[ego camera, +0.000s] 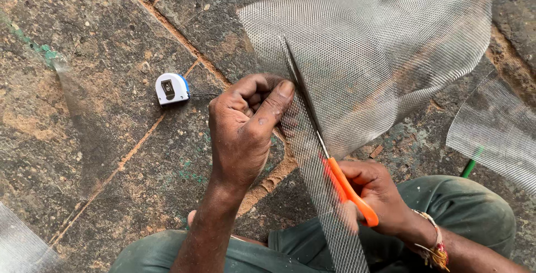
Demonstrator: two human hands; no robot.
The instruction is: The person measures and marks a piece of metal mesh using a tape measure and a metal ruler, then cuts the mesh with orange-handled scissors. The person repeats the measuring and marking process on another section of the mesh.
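Observation:
A large sheet of fine grey wire mesh point(379, 49) lies curled over the stone floor. My left hand point(245, 127) pinches the cut edge of the mesh, thumb pressed on it. My right hand point(379, 195) grips orange-handled scissors point(346, 186), whose blades run up along a cut line in the mesh. A narrow strip of mesh point(329, 211) hangs down from the cut toward my lap.
A white and blue tape measure point(172, 88) lies on the stone floor point(84, 111) left of my left hand. Another mesh piece point(497, 133) sits at right, with a green stick point(470, 164) beneath it. More mesh shows at the bottom left corner point(19, 248).

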